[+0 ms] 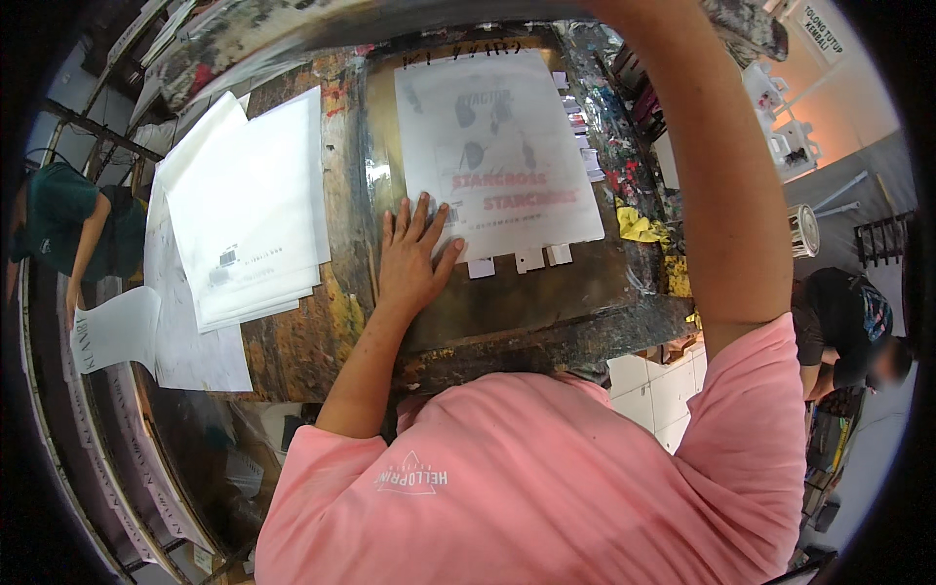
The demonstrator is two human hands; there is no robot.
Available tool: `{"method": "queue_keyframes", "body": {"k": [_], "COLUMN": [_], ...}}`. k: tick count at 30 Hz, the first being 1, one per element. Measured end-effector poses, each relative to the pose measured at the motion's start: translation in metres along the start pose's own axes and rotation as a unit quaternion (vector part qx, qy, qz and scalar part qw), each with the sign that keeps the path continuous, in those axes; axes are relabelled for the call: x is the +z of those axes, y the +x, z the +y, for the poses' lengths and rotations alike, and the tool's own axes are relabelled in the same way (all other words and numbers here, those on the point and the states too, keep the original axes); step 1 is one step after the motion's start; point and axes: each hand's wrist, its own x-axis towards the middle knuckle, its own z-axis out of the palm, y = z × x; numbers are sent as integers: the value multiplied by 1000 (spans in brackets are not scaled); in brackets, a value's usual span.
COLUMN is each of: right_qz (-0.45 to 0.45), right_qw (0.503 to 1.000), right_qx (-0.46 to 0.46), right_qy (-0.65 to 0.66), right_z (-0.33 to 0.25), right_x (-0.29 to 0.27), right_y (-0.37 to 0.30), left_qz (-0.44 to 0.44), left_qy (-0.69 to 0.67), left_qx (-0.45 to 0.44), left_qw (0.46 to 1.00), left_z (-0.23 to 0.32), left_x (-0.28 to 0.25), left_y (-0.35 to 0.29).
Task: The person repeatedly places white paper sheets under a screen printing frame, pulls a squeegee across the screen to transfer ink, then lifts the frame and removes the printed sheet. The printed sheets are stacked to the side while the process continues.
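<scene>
Head view: looks down at a messy table [310,343] with paint on it.
Left hand [417,261]: flat, fingers spread, on the left edge of a see-through sheet [531,146]; it grips nothing.
See-through sheet: on a brown board [546,302], with red and grey print.
Right hand: past the top edge, so I cannot tell if it holds anything.
In the way: the raised right arm [731,185] hides part of the right side, and a blurry long frame [292,39] hides the table's far side.
Little tabs [481,268]: 3 white ones poke out below the sheet.
Paper pile [253,185]: left of the board.
Yellow cloth [639,226]: right of the board.
Other people: 2; the left person [73,219] touches a bent pale sheet [122,330], the right person [843,312] leans over.
</scene>
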Motion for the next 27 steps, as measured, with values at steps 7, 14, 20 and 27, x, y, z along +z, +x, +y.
{"method": "queue_keyframes", "body": {"k": [7,14,20,27], "right_qz": [31,-203,-294,-215], "right_qw": [999,968,946,969], "right_qx": [-34,-146,-42,-61], "right_qy": [-4,-17,126,100], "right_z": [8,15,22,16], "right_x": [33,87,149,200], "right_y": [-14,-149,-218,-247], "left_qz": [239,153,114,93], "left_qy": [-410,-474,-49,-68], "left_qx": [-172,-264,-196,-155], "left_qw": [863,826,973,981], "left_z": [-24,-7,-21,-34], "left_x": [-89,-135,-64,-45], "left_y": [6,-46,-97,-100]}}
